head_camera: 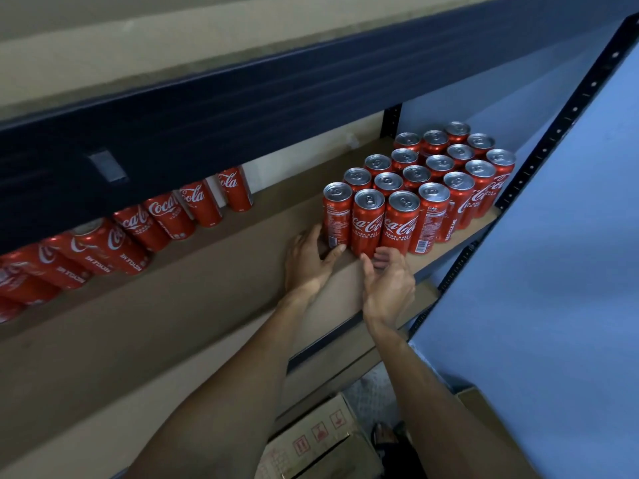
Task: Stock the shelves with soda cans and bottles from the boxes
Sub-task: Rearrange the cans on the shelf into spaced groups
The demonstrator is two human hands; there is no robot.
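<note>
Several slim red cola cans stand in a tight block [428, 181] at the right end of the brown shelf board [193, 278]. My left hand [309, 259] grips the base of the front-left can [337, 216], thumb across its front and fingers round its left side. My right hand [389, 283] hovers just in front of the neighbouring front-row cans [368, 224], palm turned left and fingers loosely bent, holding nothing. A second line of red cans [166, 216] runs along the back of the shelf to the left, partly hidden by the dark upper shelf beam [242, 108].
A black perforated upright [553, 133] and a blue wall [553, 288] close off the right side. Below the shelf sits a cardboard box [311, 440] with handling symbols. A stretch of bare board lies between the can block and the back row.
</note>
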